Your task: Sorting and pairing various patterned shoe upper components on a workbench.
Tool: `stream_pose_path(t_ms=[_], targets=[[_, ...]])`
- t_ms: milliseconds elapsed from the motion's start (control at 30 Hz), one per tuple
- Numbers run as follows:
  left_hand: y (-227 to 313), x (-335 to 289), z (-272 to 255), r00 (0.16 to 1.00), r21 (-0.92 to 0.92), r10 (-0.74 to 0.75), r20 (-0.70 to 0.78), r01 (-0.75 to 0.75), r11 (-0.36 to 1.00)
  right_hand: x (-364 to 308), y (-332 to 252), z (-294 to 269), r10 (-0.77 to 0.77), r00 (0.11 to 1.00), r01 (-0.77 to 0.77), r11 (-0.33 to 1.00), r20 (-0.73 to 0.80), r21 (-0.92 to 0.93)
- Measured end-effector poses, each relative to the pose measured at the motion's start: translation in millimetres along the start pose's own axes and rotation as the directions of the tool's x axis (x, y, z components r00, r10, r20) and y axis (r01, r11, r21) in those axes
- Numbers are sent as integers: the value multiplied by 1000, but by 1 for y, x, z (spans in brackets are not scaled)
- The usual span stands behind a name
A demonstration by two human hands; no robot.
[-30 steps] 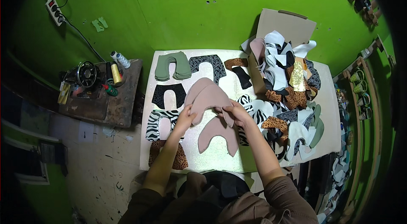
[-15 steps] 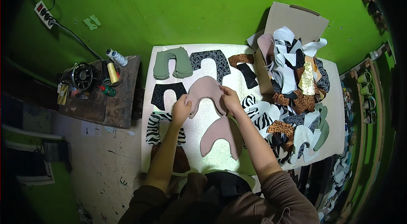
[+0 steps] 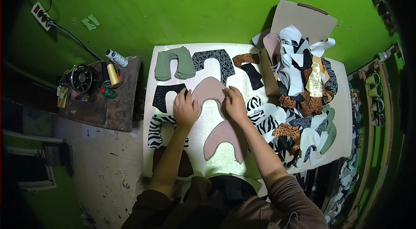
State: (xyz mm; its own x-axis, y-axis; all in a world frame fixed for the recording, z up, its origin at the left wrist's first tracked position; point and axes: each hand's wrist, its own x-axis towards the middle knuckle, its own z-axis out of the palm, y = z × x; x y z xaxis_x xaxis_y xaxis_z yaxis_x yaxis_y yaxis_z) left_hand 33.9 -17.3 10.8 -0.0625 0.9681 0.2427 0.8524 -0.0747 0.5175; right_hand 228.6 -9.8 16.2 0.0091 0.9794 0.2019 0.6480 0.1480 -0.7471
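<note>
Squared up since a second ago, the fanned pink pieces (image 3: 209,87) now sit as one arch mid-counter, between your two hands. You have, by size:

Counter (image 3: 342,120): pale top, carrying all cloth below.
Cardboard box (image 3: 303,19): flap raised, far right, overfilled with mixed scraps (image 3: 286,80).
Green stack (image 3: 163,68): far left corner, open end toward you.
Zebra-striped arch (image 3: 154,131): left side, partly behind your left forearm.
Nearer pink arch (image 3: 226,128): just on your side of the squared pieces.
Left hand (image 3: 186,110): at their left edge, grip loose, fingers apart.
Right hand (image 3: 235,104): fingers at their right edge; you cannot tell whether that grip pinches the cloth.
</note>
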Motion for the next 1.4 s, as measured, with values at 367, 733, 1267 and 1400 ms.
stream_pose_path(t_ms=[367,733,1267,1400], targets=[[-2,-26,17,909,223,318,268,-380,898,-36,12,11,-258,929,338,884,266,-323],[-18,-50,11,924,365,290,250,-367,855,-95,3,-33,-77,983,103,983,167,-154],[37,-85,-19,804,-453,380,457,-157,877,-104,-13,-49,-221,951,232,972,214,-28],[30,-97,-16,726,-452,267,634,68,889,-108,-20,-66,77,868,-183,968,491,171]])
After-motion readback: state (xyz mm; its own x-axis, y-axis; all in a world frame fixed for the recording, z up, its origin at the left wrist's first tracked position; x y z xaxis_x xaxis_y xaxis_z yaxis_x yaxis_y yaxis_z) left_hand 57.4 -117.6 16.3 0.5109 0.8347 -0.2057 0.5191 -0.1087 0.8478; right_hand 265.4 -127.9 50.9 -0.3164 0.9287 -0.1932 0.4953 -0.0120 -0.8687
